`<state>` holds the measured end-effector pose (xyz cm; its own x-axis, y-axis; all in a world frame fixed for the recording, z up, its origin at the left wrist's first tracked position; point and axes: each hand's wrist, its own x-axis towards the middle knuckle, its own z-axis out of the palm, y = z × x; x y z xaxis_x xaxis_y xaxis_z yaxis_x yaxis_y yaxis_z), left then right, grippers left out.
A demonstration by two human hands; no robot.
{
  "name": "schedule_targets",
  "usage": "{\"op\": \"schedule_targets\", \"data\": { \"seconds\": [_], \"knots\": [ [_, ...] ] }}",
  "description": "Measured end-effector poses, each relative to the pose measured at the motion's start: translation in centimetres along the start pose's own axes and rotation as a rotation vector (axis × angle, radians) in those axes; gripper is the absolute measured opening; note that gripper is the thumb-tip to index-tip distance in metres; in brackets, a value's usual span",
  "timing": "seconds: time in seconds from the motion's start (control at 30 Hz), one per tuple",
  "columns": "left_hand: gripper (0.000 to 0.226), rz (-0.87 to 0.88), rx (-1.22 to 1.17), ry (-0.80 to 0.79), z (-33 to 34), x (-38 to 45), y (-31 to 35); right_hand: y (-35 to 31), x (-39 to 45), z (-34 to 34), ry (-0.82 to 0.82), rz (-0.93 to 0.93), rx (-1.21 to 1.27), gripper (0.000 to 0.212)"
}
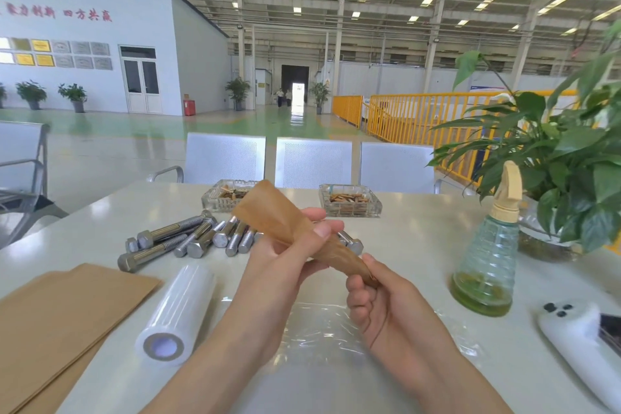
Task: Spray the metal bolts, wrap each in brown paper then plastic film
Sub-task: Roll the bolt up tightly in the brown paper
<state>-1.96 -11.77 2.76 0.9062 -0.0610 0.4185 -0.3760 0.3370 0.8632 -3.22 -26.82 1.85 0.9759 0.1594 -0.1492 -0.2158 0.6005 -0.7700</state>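
Two bare hands held one brown-paper wrap above the pale table, the roll slanting from upper left to lower right. Left hand gripped the wrap near its middle, thumb on top and fingers curled beneath, while the loose upper end of the paper flared open toward the far edge of the table. Right hand was closed round the twisted lower end, fingers curled tight over it. Whatever lay inside the wrap was hidden by the paper.

Behind the hands, a heap of bare metal bolts lay on the table, hex heads mostly toward the viewer; another bolt head showed just to the right of the wrap. A stack of flat brown paper sheets lay at the left near edge, with a roll of plastic film just beside it. One cut piece of clear film lay spread flat on the table beneath the forearms. A spray bottle holding a little yellow-green liquid stood upright at the right, near a potted plant. Two glass ashtrays sat along the far side, and a white device lay at the lower right. Three perforated metal chairs faced the table's far edge.
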Motion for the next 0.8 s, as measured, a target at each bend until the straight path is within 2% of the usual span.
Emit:
{"op": "schedule_targets", "data": {
  "seconds": [0.07, 0.13, 0.3, 0.37, 0.5, 0.57, 0.6, 0.7, 0.8],
  "knots": [
    [0.04, 0.053, 0.036, -0.001, 0.3, -0.1, 0.0, 0.0, 0.0, -0.1, -0.021, 0.019, -0.006, 0.024],
    [0.012, 0.109, 0.091, 0.047, 0.5, -0.2, 0.0, 0.3, 0.0, 0.1, -0.031, 0.01, -0.051, 0.025],
    [0.018, 0.024, 0.109, 0.153, 0.1, 0.0, -0.1, 0.8, 0.4, 0.0, 0.007, -0.124, -0.186, 0.033],
    [0.019, 0.08, 0.266, 0.156, 0.0, 0.0, -0.2, 0.9, 0.5, -0.1, 0.028, -0.166, -0.22, 0.035],
    [0.022, 0.37, 0.84, 0.111, -0.7, 0.1, -0.6, 1.0, 0.6, -0.7, 0.034, -0.212, -0.282, 0.035],
    [0.015, 0.347, 1.074, 0.025, -1.1, 0.2, -0.8, 1.1, 0.5, -0.9, 0.039, -0.23, -0.315, 0.036],
    [0.018, 0.31, 1.203, -0.015, -1.3, 0.2, -1.0, 1.0, 0.5, -1.0, 0.039, -0.247, -0.339, 0.037],
    [0.057, 0.246, 1.53, -0.092, -1.9, 0.6, -1.3, 1.0, 0.4, -1.0, 0.047, -0.279, -0.403, 0.046],
    [0.074, 0.289, 1.594, -0.165, -2.5, 1.0, -0.9, 1.0, 0.3, -1.0, 0.047, -0.296, -0.462, 0.051]
  ]
}}
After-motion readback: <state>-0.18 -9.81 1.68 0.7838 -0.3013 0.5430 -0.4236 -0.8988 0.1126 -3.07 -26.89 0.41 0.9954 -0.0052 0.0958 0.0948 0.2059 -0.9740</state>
